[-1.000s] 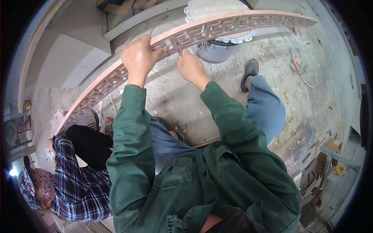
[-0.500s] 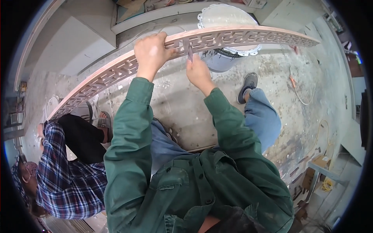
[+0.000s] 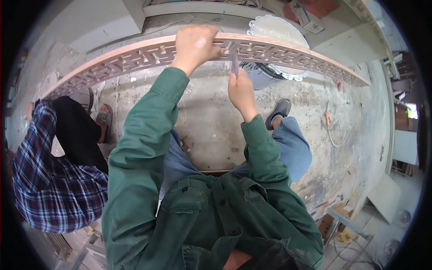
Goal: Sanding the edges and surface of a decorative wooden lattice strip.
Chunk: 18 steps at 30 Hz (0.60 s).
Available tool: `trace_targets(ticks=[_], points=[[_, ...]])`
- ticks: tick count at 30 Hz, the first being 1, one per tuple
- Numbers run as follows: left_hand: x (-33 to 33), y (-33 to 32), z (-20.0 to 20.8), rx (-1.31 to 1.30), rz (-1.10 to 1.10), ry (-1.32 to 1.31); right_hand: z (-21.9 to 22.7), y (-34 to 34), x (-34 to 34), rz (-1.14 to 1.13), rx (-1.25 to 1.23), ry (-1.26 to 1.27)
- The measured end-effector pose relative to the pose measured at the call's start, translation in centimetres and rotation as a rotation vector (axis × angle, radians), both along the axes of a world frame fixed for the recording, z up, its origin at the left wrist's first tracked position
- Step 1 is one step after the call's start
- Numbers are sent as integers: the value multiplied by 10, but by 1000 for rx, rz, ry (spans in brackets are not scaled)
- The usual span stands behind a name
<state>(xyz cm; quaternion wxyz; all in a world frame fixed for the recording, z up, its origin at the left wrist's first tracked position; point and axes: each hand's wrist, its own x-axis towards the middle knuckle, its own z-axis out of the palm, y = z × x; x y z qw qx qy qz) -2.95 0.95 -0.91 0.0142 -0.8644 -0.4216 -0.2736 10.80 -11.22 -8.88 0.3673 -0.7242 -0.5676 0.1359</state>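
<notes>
A: With 12 o'clock straight out from the wearer's chest, what takes up most room?

B: The stained concrete floor (image 3: 211, 112), and over it the long pinkish fretwork panel (image 3: 256, 41). Its long axis runs crosswise, from about 10 o'clock to nearly 2, its middle straight out at 12; the lens bows it

A: What lies about it?

B: A person in a plaid shirt (image 3: 58, 193) is at 9 o'clock, near the panel's 10 o'clock end. Toward 1 o'clock a pale-topped bucket (image 3: 276, 30) stands beyond the panel, partly hidden by it

A: Which of the wearer's hands is nearer the panel?

B: The left hand (image 3: 195, 47), a touch before 12: it is closed on the panel, fingers over the upper edge, thumb against the near face. The right hand (image 3: 242, 92) is just past 12, closer to the wearer and apart from the panel

A: Is that one empty?

B: No, it is pinched narrow on a thin grey-purple strip (image 3: 235, 67) that points to 12, roughly square to the panel's length. I'd say that crossing matters most: the far tip overlaps the fretwork just on the 3 o'clock side of the left thumb, though whether it enters an opening I cannot tell
</notes>
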Motion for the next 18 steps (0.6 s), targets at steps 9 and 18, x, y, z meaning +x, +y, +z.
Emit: trace_targets(ticks=[9,18], points=[[-1,-1,-3,40,8,0,24,-12,-3,-55,22,123],[-4,3,-5,41,-3,-9,5,-3,18,63,103,-18]])
